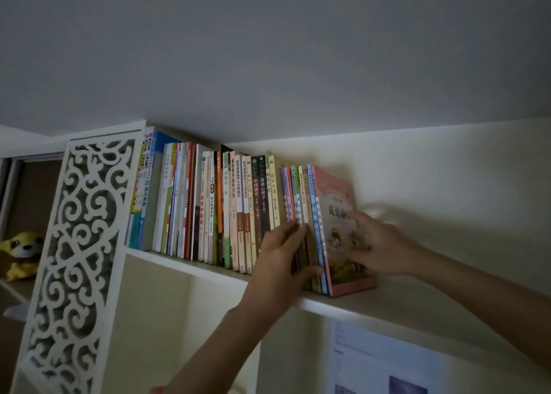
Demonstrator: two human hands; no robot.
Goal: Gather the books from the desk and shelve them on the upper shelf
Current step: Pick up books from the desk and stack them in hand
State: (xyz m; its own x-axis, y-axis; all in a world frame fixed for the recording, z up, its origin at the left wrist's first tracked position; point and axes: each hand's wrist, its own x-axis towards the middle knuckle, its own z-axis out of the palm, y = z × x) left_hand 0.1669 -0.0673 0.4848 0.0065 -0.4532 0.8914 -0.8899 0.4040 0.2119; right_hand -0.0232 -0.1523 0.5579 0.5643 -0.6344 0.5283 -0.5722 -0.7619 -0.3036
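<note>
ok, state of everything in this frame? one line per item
left hand: fingers and thumb curled round the spines of the thin books
right hand: fingers straight, pressing the pink book's cover
pink book: upright, at the right end of the row
thin books: upright, gripped low
long book row: upright, packed
upper shelf: bare right of the pink book
plush toy: sitting on a lower shelf, left

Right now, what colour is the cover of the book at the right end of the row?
Pink, with a cartoon picture; the end book shows in the head view.
</note>
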